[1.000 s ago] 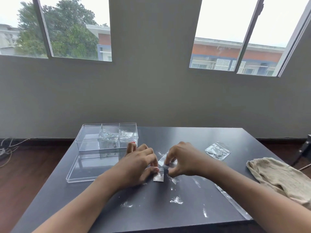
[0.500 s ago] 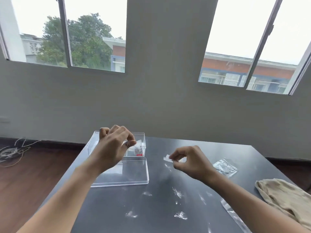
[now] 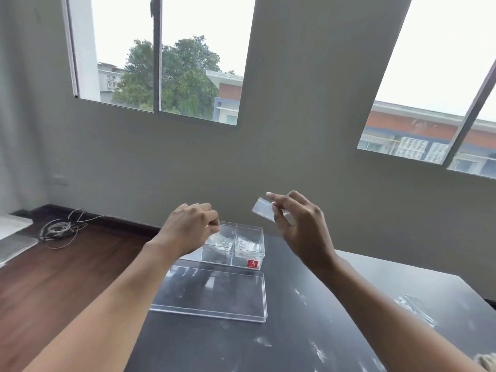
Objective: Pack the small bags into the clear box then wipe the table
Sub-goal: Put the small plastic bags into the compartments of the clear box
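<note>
still on the packing step I'd say: right hand (image 3: 300,226) pinching a small bag (image 3: 263,209) up over the clear box (image 3: 243,244) at the table's (image 3: 308,318) far left corner, left hand (image 3: 188,228) fingertips pinched together over it, next is lowering the bag into a compartment

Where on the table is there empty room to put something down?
Bare table lies between the lid and the bag on the right. It is crowded at the far left, where box and lid sit together. White smears dot the near part.
</note>
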{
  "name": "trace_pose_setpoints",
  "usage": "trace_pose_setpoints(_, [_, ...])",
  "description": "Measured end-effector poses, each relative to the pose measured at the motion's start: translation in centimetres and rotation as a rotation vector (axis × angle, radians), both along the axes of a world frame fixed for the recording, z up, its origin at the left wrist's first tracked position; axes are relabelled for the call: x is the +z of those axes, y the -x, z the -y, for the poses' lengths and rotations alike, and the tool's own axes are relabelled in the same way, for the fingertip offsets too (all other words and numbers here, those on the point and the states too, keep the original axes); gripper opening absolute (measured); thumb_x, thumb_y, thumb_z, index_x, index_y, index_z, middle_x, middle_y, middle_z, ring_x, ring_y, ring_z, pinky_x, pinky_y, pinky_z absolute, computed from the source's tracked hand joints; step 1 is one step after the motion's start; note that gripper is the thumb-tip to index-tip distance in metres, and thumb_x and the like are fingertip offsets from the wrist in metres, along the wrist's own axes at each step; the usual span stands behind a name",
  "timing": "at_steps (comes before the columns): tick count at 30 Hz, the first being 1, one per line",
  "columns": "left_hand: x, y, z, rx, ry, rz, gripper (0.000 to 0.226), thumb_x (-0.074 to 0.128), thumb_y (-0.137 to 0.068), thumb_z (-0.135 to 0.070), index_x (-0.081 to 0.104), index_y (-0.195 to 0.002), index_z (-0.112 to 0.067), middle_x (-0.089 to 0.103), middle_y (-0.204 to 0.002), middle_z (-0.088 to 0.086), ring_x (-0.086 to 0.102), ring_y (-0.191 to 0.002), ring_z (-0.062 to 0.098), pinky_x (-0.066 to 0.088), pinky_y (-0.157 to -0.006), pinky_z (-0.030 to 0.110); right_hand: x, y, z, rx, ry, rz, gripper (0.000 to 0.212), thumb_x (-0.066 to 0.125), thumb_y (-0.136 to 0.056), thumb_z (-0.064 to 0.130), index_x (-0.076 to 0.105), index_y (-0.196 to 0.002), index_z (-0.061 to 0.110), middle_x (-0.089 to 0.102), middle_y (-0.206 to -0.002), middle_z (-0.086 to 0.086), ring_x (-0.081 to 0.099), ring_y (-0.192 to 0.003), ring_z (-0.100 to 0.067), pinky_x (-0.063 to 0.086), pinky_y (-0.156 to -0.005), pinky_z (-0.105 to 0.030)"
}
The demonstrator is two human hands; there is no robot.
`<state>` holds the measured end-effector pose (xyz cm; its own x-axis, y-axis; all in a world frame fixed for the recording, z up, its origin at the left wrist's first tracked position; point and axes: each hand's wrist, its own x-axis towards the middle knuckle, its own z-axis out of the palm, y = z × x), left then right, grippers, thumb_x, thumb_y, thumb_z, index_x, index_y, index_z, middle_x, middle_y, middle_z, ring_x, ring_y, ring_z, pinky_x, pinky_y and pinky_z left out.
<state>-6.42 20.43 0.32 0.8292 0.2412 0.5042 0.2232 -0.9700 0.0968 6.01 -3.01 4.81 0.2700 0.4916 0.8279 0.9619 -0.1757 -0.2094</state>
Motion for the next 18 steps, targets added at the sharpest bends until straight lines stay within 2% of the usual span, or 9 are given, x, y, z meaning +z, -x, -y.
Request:
trace_pose_setpoints(3, [0.1,0.4,0.2,-0.041,-0.004,0.06,0.016,0.066,-0.094,-0.039,0.069,-0.101,-0.026,0.067,-0.101,-0.007,0.066,-0.092,0.019,0.046,-0.086,0.036,-2.5,-0.5,-1.0,0.07,0.177,0.033,0.022,0.066,-0.099,0.009,0.077,-0.116,0.018,0.065,-0.09,0.006,0.064,-0.07,-0.016,0.057,-0.068,-0.036])
trace_pose_setpoints(6, [0.1,1.4,0.6,-0.098,-0.006,0.04,0.02,0.064,-0.095,-0.043,0.072,-0.089,-0.025,0.067,-0.091,-0.009,0.064,-0.085,0.017,0.046,-0.087,0.036,-5.4,-1.2,-1.1,0.14,0.34,-0.03,0.017,0.065,-0.099,0.011,0.077,-0.109,0.018,0.069,-0.098,0.009,0.069,-0.079,-0.012,0.057,-0.074,-0.036])
trace_pose_setpoints(9, [-0.3,2.2,0.6,-0.105,0.004,-0.036,0.033,0.058,-0.095,-0.053,0.074,-0.085,-0.027,0.066,-0.091,-0.011,0.059,-0.081,0.013,0.043,-0.09,0.032,-6.4,-1.7,-1.1,0.213,0.329,-0.112,0.016,0.068,-0.097,0.006,0.078,-0.105,0.016,0.068,-0.1,0.018,0.069,-0.091,0.001,0.053,-0.083,-0.02])
trace_pose_setpoints(11, [-0.3,2.3,0.6,-0.102,-0.019,-0.043,0.04,0.054,-0.095,-0.058,0.075,-0.083,-0.027,0.067,-0.093,-0.01,0.061,-0.087,0.013,0.042,-0.091,0.032,-6.2,-1.8,-1.1,0.244,0.306,-0.142,0.016,0.069,-0.096,0.004,0.078,-0.105,0.014,0.069,-0.101,0.019,0.067,-0.095,0.006,0.05,-0.087,-0.015])
trace_pose_setpoints(15, [-0.3,2.2,0.8,-0.072,-0.134,-0.079,0.053,0.044,-0.095,-0.067,0.078,-0.086,-0.027,0.068,-0.095,-0.015,0.054,-0.102,0.009,0.033,-0.099,0.033,-6.3,-1.7,-1.5,0.291,0.371,-0.205,0.015,0.068,-0.099,0.012,0.076,-0.111,0.017,0.075,-0.108,0.01,0.072,-0.1,-0.006,0.057,-0.09,-0.034])
trace_pose_setpoints(18, [-0.6,2.2,0.8,-0.077,-0.148,-0.134,0.058,0.038,-0.095,-0.071,0.078,-0.093,-0.03,0.068,-0.106,-0.02,0.047,-0.113,0.006,0.026,-0.104,0.034,-5.9,-1.4,-1.5,0.29,0.396,-0.237,0.021,0.069,-0.099,0.029,0.074,-0.118,0.022,0.074,-0.112,0.01,0.07,-0.106,-0.006,0.055,-0.096,-0.036])
